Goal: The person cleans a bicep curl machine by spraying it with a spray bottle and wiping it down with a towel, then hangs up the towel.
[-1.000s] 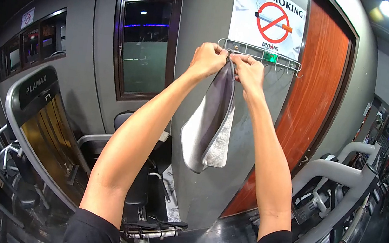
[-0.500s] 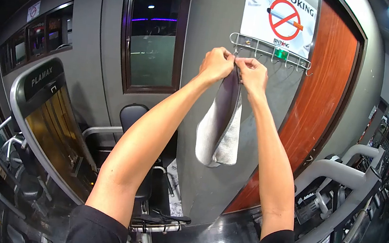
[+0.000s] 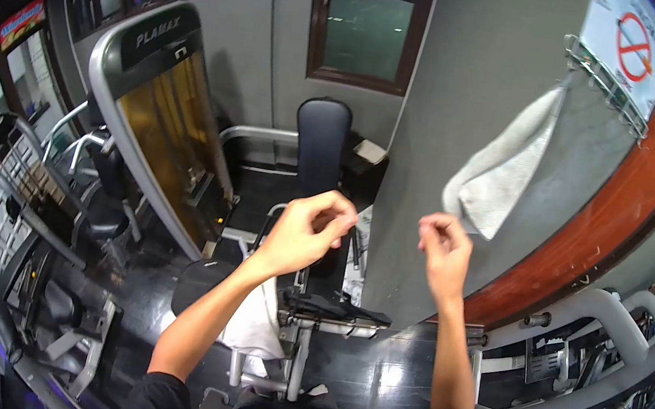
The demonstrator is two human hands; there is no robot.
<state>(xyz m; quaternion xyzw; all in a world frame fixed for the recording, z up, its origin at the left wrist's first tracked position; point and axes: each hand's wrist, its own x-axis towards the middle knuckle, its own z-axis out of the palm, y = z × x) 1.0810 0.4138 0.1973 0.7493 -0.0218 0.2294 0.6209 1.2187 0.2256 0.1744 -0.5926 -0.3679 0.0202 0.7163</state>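
A white and grey towel [image 3: 508, 165] hangs from the left end of the wire hook rack [image 3: 607, 88] on the grey wall. Both hands are apart from it, lower down and in front of me. My left hand [image 3: 309, 233] is in mid-air with its fingers loosely curled and nothing in them. Closer to the towel, below and left of its lower end, my right hand [image 3: 444, 252] is also empty, its fingers half bent. A no-smoking sign [image 3: 634, 48] is fixed above the rack.
A Plamax weight machine [image 3: 141, 92] stands on the left, with a black padded seat back [image 3: 322, 142] beside it. White cloth [image 3: 257, 323] lies over a bench below me. Grey machine frames [image 3: 599, 320] are on the right, near a reddish-brown door [image 3: 628, 217].
Both hands have let go of the towel and come down, leaving it hanging from the rack. My view has turned left and downward.
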